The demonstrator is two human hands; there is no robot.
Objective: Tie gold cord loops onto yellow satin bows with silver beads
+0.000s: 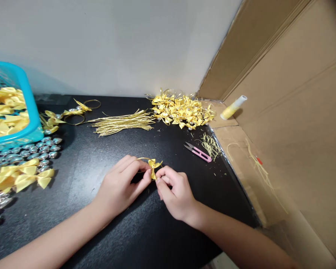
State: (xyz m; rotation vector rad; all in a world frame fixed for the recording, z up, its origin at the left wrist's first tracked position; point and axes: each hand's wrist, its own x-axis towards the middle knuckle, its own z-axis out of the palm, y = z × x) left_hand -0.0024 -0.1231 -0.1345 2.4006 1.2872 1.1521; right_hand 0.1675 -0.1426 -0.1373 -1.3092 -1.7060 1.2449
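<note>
Between my two hands, just above the black table (168, 231), is a small yellow ribbon bow (153, 164) with a loop of gold cord (142, 158) at its left. My left hand (123, 181) pinches the bow's left side between thumb and forefinger. From the right, my right hand (175, 190) has its fingertips closed at the bow's lower right edge. The exact spot they grip is partly hidden by the fingers. Beyond the hands lie a bundle of cut gold cords (123, 123) and a heap of finished-looking yellow bows with silver beads (182, 108).
Pink thread snips (198, 151) lie by yellow thread scraps (211, 145) at the right. A turquoise basket (30, 108) of bows, silver heart-like beads (46, 149) and loose yellow bows (29, 175) occupy the left. A thread spool (232, 108) stands by the cardboard wall (291, 97).
</note>
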